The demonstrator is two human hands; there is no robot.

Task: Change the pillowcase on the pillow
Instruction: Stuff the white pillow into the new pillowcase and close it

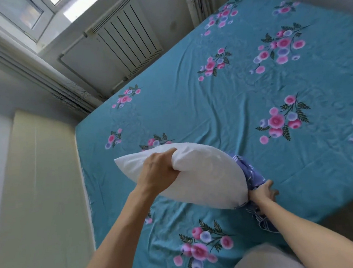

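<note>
A bare white pillow (196,175) hangs tilted above the bed, near its front left part. My left hand (157,169) grips the pillow's upper edge, fingers dug into the fabric. A blue-purple patterned pillowcase (252,174) is bunched around the pillow's lower right end and trails down toward the sheet. My right hand (261,192) grips this bunched pillowcase just beside the pillow's corner; its fingers are partly hidden by the cloth.
The bed (242,89) carries a teal sheet with pink and purple flowers. A white radiator (120,36) stands under the window at the back left. A pale headboard panel (37,188) runs along the left. Grey clothing (263,263) shows at the bottom.
</note>
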